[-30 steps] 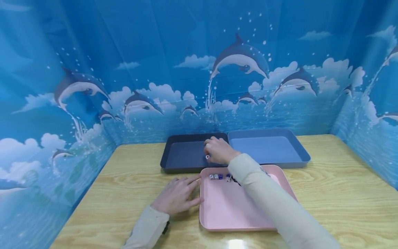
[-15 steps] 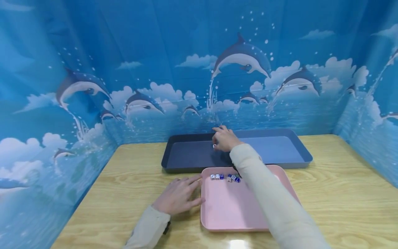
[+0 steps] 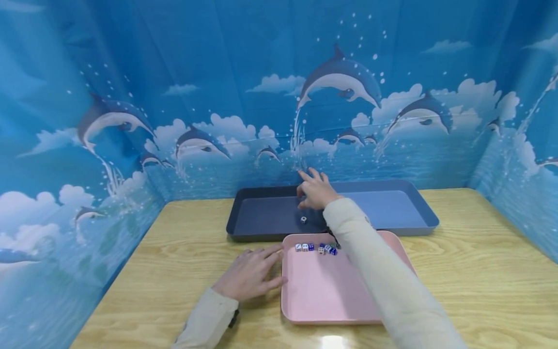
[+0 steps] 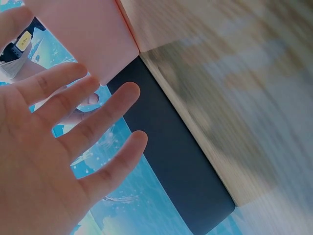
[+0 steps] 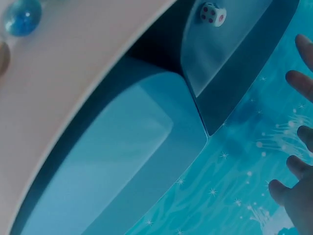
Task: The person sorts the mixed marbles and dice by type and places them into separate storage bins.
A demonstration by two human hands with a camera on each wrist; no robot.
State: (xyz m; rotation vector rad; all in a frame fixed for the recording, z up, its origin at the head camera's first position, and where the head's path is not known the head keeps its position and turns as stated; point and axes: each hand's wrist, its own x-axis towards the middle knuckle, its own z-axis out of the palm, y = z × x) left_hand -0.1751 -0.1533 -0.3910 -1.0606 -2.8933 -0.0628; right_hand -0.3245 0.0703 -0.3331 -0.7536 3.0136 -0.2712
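A white die (image 3: 303, 220) lies on the floor of the dark tray (image 3: 261, 213), toward its right side. Just beyond it my right hand (image 3: 316, 190) hovers with fingers spread and nothing held. The right wrist view shows that die (image 5: 213, 14) with reddish dots. My left hand (image 3: 249, 275) has its fingers extended at the left edge of the pink tray (image 3: 322, 291). Along the pink tray's far side sit two white dice and a blue die (image 3: 311, 247) in a row. A small cluster of blue and white dice (image 3: 327, 249) lies right of them.
A blue tray (image 3: 388, 208) adjoins the dark tray on the right, partly behind my right hand. In the right wrist view, a shiny blue marble (image 5: 23, 17) sits in the pink tray. My right sleeve (image 3: 383, 271) covers part of that tray. A dolphin-print curtain (image 3: 244, 97) stands behind.
My right hand has moved away and slightly right, its fingers spreading. The white die it held now rests in the dark tray. My left hand has stayed in place.
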